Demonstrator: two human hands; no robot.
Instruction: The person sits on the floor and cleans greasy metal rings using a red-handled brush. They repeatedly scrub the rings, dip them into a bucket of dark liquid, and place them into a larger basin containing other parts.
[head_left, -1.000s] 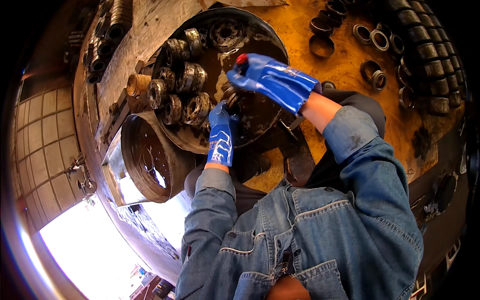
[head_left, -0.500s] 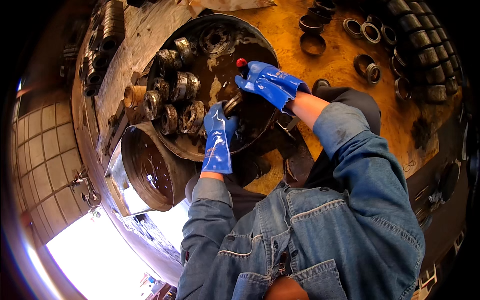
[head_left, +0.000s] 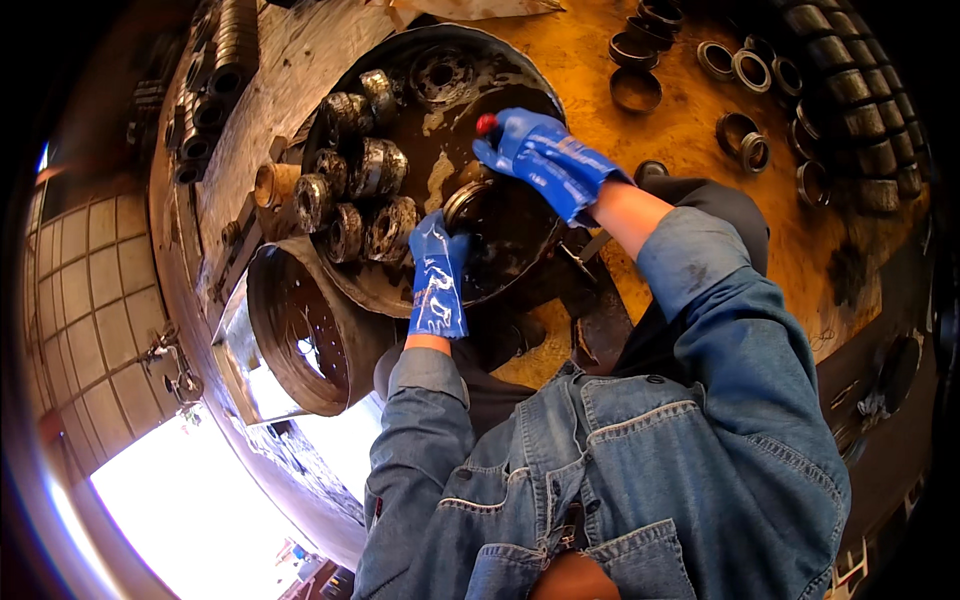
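Observation:
A wide round metal tub point(head_left: 350, 75) with dark, wet contents lies in front of me. My left hand point(head_left: 437, 255), in a blue rubber glove, is closed on the near left edge of a metal ring point(head_left: 462, 200). The ring is tilted over the dark liquid, and its lower part is hard to make out. Above and to the right, my right hand point(head_left: 545, 155), also gloved in blue, is wrapped round a red-ended tool point(head_left: 486, 124). The rest of that tool is hidden by the glove. Several grimy ring-shaped metal parts point(head_left: 378, 168) are heaped at the tub's left side.
Left of my knees stands a tipped metal drum point(head_left: 262, 330) beside the tub. Loose metal rings point(head_left: 636, 90) lie on the orange-brown floor at right. Rows of stacked rings point(head_left: 868, 115) fill the far right, and more stacked parts point(head_left: 232, 60) stand at upper left.
The ring in my left hand has turned from nearly edge-on to show more of its round opening. My right hand, slightly blurred, stays above it with the tool. The whole view has shifted slightly.

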